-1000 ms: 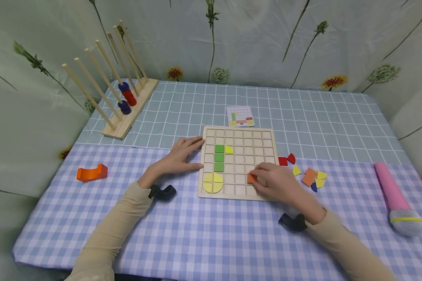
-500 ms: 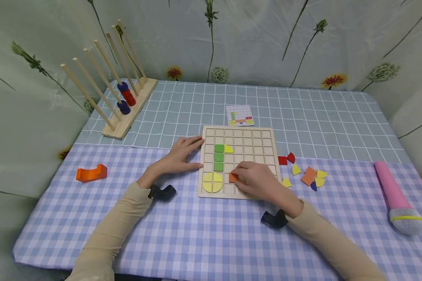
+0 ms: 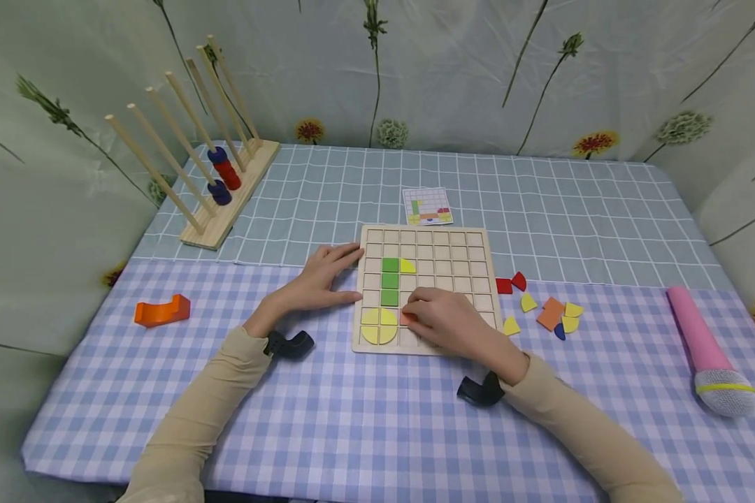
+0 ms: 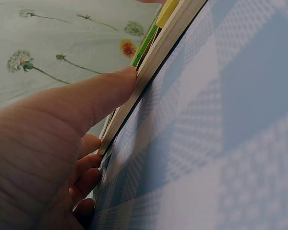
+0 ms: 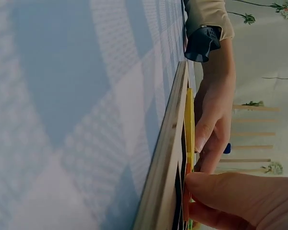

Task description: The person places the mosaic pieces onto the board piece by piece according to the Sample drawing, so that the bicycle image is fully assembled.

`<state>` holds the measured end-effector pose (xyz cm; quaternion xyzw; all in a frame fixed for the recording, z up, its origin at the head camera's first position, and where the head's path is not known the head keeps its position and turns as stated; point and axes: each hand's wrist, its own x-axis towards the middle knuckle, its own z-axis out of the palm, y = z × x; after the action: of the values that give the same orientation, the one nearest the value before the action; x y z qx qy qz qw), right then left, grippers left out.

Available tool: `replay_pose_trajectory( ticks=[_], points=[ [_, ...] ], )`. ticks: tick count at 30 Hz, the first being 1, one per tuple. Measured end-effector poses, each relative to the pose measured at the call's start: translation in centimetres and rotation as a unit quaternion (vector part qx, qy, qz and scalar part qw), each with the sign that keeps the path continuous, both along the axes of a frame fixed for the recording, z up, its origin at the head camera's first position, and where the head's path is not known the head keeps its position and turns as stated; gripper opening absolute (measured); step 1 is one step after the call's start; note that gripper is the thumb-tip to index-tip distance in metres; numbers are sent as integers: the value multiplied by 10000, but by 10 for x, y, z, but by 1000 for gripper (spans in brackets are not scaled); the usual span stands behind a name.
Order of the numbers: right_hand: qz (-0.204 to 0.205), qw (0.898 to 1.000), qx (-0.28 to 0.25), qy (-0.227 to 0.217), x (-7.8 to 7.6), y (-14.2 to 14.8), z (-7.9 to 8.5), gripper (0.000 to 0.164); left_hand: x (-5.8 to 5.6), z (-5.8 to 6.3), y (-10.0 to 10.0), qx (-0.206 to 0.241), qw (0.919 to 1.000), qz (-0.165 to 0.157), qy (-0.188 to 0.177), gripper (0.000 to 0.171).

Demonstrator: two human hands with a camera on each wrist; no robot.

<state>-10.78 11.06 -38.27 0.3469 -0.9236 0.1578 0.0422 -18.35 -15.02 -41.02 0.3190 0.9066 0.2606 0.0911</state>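
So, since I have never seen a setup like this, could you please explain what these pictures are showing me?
There is no robot here, just a person's two bare hands. The wide picture comes from a camera worn on the head; the two close, tilted ones come from a camera on each wrist.

On the checked cloth lies a wooden grid board with green squares and yellow pieces on it. Beyond it is a patterned card; loose coloured pieces and a pink microphone lie to the right, a peg rack and an orange block to the left.

The left hand touches the board's edge. The right hand pinches an orange piece over the board.
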Motion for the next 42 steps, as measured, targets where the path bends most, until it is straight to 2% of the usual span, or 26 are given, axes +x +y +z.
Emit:
replay_pose_trajectory(
  ticks=[4,10,16,24,28,33,37,42],
  points=[
    [48,10000,-61,-16,0,3,1,16,-1,0,-1,13,10000,-32,29,82],
    [42,9995,-198,261,3,20,5,13,-1,-1,-1,17,10000,-33,29,81],
    [-179,9992,23,358,6,48,7,16,-1,-2,-2,-29,10000,-8,23,81],
    [-259,9959,-110,857,11,93,5,16,0,-1,-1,16,10000,-27,55,82],
    [-373,9951,-74,917,16,113,4,17,0,-1,0,29,10000,-31,17,82],
    [-717,9941,202,790,24,134,5,19,0,0,0,8,10000,-21,16,81],
    [-1063,9922,419,508,29,147,7,22,0,1,0,21,10000,1,-13,81],
    [-1081,9912,628,442,31,158,6,24,0,0,0,10,10000,19,-35,81]
  ],
)
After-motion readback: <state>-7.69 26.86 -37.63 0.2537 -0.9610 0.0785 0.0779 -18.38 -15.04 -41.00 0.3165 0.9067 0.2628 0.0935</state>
